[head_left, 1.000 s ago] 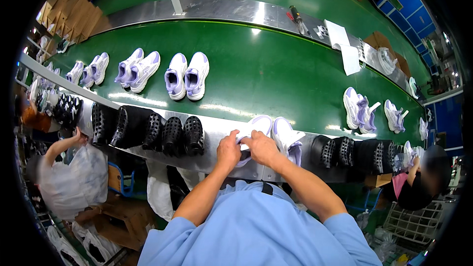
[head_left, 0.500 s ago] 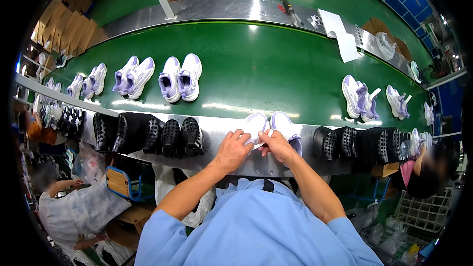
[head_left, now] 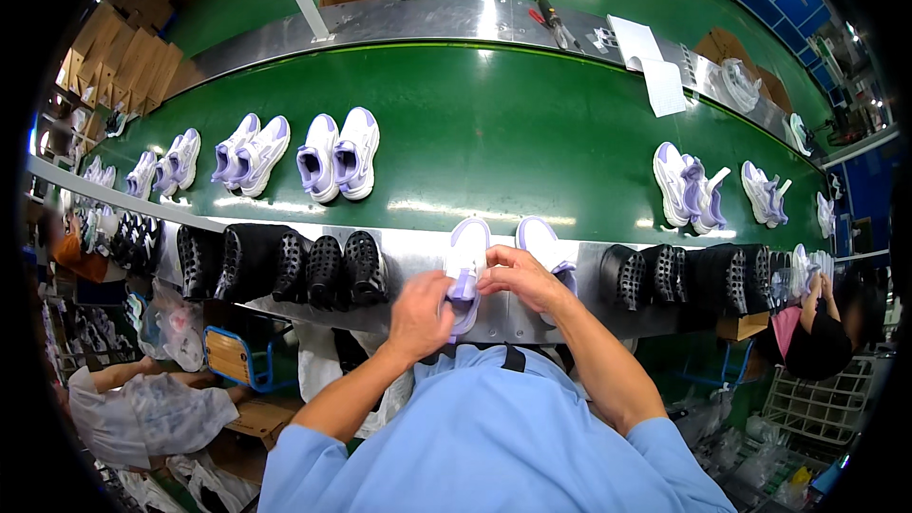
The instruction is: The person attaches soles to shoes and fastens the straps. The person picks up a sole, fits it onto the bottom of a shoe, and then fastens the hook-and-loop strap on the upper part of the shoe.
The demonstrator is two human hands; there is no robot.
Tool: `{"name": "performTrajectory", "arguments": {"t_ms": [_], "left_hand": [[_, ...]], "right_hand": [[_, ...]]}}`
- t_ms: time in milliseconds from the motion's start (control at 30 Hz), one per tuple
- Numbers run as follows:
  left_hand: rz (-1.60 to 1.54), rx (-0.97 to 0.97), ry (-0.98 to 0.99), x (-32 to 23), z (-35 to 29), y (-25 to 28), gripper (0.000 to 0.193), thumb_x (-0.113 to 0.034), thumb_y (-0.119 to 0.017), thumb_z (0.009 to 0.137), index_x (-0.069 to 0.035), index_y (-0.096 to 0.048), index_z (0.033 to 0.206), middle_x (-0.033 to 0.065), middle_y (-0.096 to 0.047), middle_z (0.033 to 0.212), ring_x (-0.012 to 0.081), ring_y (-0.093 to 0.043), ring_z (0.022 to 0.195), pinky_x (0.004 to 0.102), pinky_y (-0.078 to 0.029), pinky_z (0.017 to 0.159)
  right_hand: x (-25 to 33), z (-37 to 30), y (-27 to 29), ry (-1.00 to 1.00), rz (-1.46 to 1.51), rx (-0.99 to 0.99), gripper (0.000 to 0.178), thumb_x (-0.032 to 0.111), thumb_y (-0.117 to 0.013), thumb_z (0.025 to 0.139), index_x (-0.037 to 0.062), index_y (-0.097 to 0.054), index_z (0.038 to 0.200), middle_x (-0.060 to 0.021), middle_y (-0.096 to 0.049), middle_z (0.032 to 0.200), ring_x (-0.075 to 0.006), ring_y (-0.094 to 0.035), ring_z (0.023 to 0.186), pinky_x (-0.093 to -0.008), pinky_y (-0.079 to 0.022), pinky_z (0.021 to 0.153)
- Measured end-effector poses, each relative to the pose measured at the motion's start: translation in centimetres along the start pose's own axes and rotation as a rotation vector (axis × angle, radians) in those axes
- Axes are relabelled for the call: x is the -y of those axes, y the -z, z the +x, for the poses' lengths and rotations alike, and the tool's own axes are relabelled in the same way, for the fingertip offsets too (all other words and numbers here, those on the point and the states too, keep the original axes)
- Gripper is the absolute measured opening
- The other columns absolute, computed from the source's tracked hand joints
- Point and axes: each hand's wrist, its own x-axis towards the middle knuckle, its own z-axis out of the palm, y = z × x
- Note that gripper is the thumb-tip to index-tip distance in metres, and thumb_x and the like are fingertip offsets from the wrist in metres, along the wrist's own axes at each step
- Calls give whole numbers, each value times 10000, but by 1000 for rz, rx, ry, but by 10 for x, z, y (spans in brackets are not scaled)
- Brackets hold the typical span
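Observation:
A white and lavender sneaker (head_left: 466,252) stands on the metal ledge in front of me, toe pointing away. My left hand (head_left: 421,315), slightly blurred, is curled against the left side of its collar. Bent fingers of my right hand (head_left: 521,277) grip its upper right edge by the tongue; the fingertips are partly hidden. Just right of it lies a second matching sneaker (head_left: 540,239), its toe also away from me and partly covered by my right hand.
Paired sneakers (head_left: 337,157) stand on the green belt (head_left: 475,152) at left, others (head_left: 689,188) at right. Black perforated shoe forms (head_left: 325,271) line the ledge (head_left: 418,252) on both sides. Beyond the belt lie a screwdriver-like tool (head_left: 554,19) and paper sheets (head_left: 655,76). Two people sit nearby.
The white strip pinched between both hands has left my fingers. My left hand moved down and left to the sneaker's collar, my right to its upper edge. The sneaker now shows more fully.

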Motion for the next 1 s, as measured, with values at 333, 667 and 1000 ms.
{"name": "performTrajectory", "arguments": {"t_ms": [333,667,1000], "left_hand": [[-921,234,1331,10,-21,-51,726,-76,-700,895,-162,-438,1566,208,-646,1273,315,-734,852,435,-631,518],[-196,-151,492,6,-18,-16,695,90,-556,765,-137,-611,1420,282,-599,1197,472,-604,1147,477,-496,1030],[-178,-113,329,-7,-10,14,716,125,-548,764,-158,-629,1416,323,-524,1382,498,-591,1205,467,-488,1078]], "right_hand": [[15,-9,-8,-30,-457,15,161,195,-712,998,47,-731,1058,8,-669,839,-92,-626,739,-260,-525,664],[15,-36,-28,227,-738,25,177,156,-687,996,-9,-727,1045,-126,-704,923,-207,-644,798,-343,-512,738],[16,-31,-43,196,-784,-8,216,203,-720,975,-11,-732,999,-99,-695,820,-159,-603,723,-343,-493,665]]}}
